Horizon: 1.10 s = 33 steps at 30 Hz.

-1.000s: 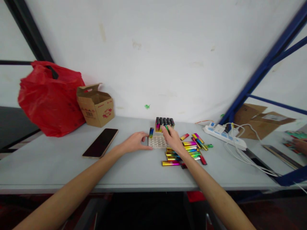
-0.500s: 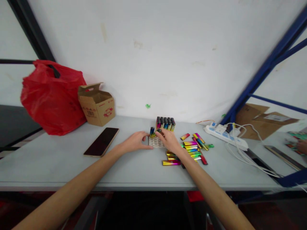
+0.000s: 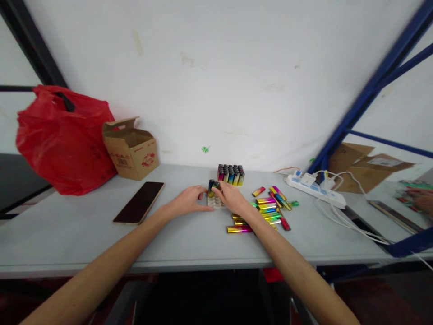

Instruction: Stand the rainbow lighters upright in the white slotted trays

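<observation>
Lighters (image 3: 267,210) on the tabletop (image 3: 189,243), kinda messy pile off to the right. Left hand (image 3: 190,199) spread wide at the left edge of the pale tray (image 3: 216,202); right hand (image 3: 232,197) with snug grip on 1 dark-topped lighter (image 3: 217,185) over it.

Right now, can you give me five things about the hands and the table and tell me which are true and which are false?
1. A phone lies on the table, to the left of both hands. True.
2. The left hand is on the phone. False: it is at the left end of the pale tray.
3. The right hand holds a lighter over the tray. True.
4. A red bag stands next to an open cardboard box. True.
5. All the lighters are standing up. False: a pile of loose lighters lies on the table.
</observation>
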### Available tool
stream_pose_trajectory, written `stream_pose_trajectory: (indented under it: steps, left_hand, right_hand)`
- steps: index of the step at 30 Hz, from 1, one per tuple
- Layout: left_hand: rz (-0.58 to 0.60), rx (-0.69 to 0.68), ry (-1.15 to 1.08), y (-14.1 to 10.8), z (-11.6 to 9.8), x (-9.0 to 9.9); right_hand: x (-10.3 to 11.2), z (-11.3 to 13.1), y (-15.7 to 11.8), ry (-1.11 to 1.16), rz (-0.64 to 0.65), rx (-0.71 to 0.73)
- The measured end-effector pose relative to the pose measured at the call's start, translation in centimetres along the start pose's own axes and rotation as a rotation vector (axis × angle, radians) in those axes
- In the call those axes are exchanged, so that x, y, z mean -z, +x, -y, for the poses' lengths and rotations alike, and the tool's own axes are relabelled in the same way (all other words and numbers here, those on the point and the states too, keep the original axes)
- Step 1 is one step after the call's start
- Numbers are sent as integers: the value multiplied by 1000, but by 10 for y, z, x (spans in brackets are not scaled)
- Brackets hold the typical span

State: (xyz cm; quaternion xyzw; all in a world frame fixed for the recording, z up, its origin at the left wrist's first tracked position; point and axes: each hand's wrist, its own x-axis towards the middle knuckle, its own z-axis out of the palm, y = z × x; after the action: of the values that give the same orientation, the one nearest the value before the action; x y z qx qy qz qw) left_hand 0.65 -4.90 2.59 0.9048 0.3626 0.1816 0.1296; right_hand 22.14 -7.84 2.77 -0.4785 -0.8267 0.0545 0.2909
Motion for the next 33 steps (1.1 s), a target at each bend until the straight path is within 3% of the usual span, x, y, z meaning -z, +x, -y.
stream_pose_trajectory:
  steps: [8, 14, 20, 27, 30, 33]
  left_hand:
    - [32, 18, 38, 1, -1, 2]
    - [35, 24, 31, 1, -3, 3]
    - [30, 13, 14, 1, -4, 4]
    - [14, 3, 10, 2, -2, 2]
    - [9, 4, 9, 1, -2, 2]
    - [17, 16, 8, 1, -4, 4]
  right_hand:
    - [4, -4, 5, -168, 44, 31]
    - [3, -1, 5, -198, 32, -34]
    - [11, 0, 3, -158, 110, 72]
    - [9, 11, 1, -252, 96, -5]
    - [28, 7, -4, -153, 34, 0]
    - [63, -17, -20, -132, -78, -115]
